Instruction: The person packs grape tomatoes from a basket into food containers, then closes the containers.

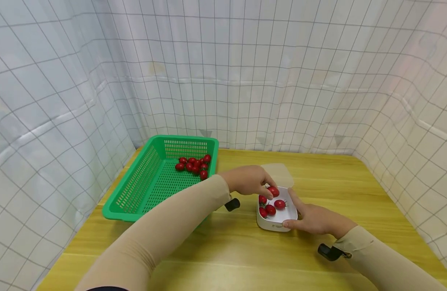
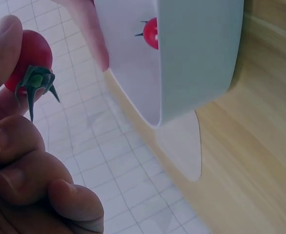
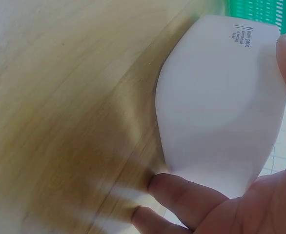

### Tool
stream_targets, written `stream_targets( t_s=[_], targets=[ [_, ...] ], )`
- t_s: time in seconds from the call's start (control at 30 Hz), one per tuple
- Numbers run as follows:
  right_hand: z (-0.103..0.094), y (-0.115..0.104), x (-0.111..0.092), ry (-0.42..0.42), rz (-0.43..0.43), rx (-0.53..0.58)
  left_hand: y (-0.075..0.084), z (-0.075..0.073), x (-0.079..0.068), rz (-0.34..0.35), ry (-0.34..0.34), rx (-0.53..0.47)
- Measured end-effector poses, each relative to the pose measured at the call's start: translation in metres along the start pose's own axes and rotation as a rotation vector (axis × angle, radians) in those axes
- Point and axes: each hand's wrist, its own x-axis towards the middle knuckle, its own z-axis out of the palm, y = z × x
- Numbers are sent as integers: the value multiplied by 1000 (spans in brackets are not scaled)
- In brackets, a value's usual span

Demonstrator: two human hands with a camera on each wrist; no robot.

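Between thumb and forefinger, my left hand (image 1: 249, 180) pinches a red cherry tomato (image 2: 34, 54) with a green stem cap, over the left part of a white plastic food container (image 1: 268, 224). The left wrist view shows this hand's other fingers curled, touching nothing. Several cherry tomatoes (image 1: 280, 204) lie in the container, mostly at its left side. My right hand (image 1: 315, 219) holds the container from the right, thumb at the near rim and forefinger at the far corner. Small dark print marks the container's wall (image 3: 221, 97) in the right wrist view.
A green slotted basket (image 1: 161, 184) stands on the left of the wooden table (image 1: 223, 258), with several cherry tomatoes (image 1: 194, 166) in its far right corner. A translucent lid (image 1: 281, 173) lies behind the container. Gridded white curtains (image 1: 245, 81) surround the table's back and sides.
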Motion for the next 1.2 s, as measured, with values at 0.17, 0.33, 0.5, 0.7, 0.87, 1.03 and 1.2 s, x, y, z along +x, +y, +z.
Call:
stream_targets(
  t_s=[0.17,0.33,0.5,0.7,0.87,1.03,1.2],
  targets=[
    [0,0,0,7,-2,-1,5,8,6,6,-8,-6],
    [-1,-1,-1,8,-8,-4,8,14,11,16,-13,9],
    [-2,-3,-2,7,-7,-1,11,16,12,29,-23,-2],
    [-2,-4,-3,9,-7,-7,13,17,13,55,-24,-6],
    [-2,-3,-3,13,-14,-12,15,17,14,55,-38,-7],
    [-2,-2,-3,11,-17,-10,17,17,14,53,-40,-2],
    [-1,-2,-3,10,-17,-1,18,17,14,49,-38,8]
  ],
)
